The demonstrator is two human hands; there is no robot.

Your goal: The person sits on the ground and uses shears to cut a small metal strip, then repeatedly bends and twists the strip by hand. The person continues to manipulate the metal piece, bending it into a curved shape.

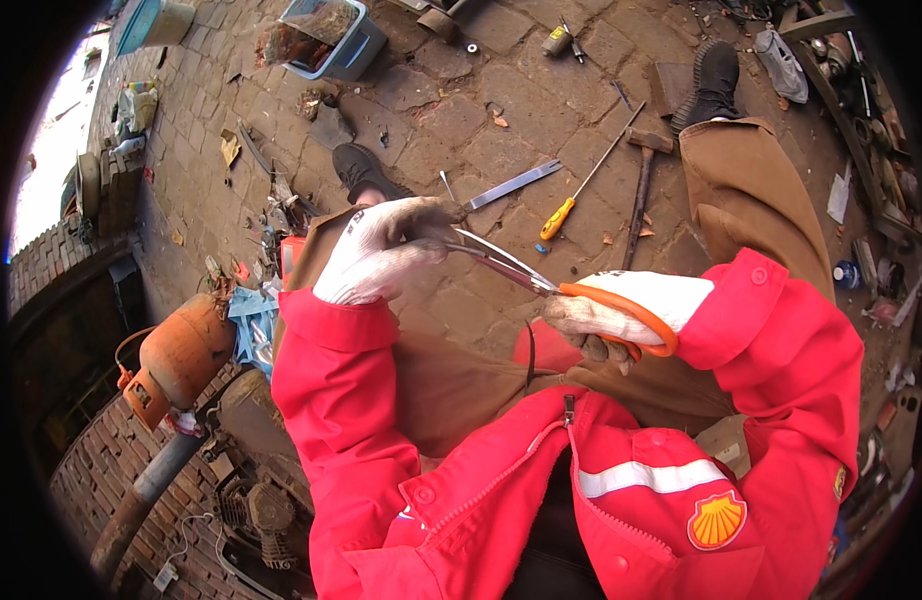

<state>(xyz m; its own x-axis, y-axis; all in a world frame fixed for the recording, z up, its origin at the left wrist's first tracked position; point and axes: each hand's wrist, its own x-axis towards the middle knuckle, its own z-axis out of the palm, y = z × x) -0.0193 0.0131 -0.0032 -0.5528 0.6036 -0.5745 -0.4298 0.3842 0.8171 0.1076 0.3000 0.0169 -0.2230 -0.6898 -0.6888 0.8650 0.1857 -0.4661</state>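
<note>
My right hand (611, 308), in a soiled white glove, is closed around the orange handles (631, 305) of a pair of metal-bladed shears (509, 268). The blades stretch left toward my other hand and look slightly parted. My left hand (386, 245), gloved as well, has its fingers pinched together by the blade tips. Whatever sits between those fingers is too small and dark to make out. Beyond the hands, on the paving, lie a flat metal bar (516, 185), a yellow-handled screwdriver (558, 218) and a wooden-handled hammer (641, 180).
A blue plastic bin (353, 48) holding scrap stands at the far left. To my left are an orange gas cylinder (188, 345) and a metal pipe (161, 475). Assorted scrap and a wooden frame (831, 90) line the right side. My legs are spread on both sides.
</note>
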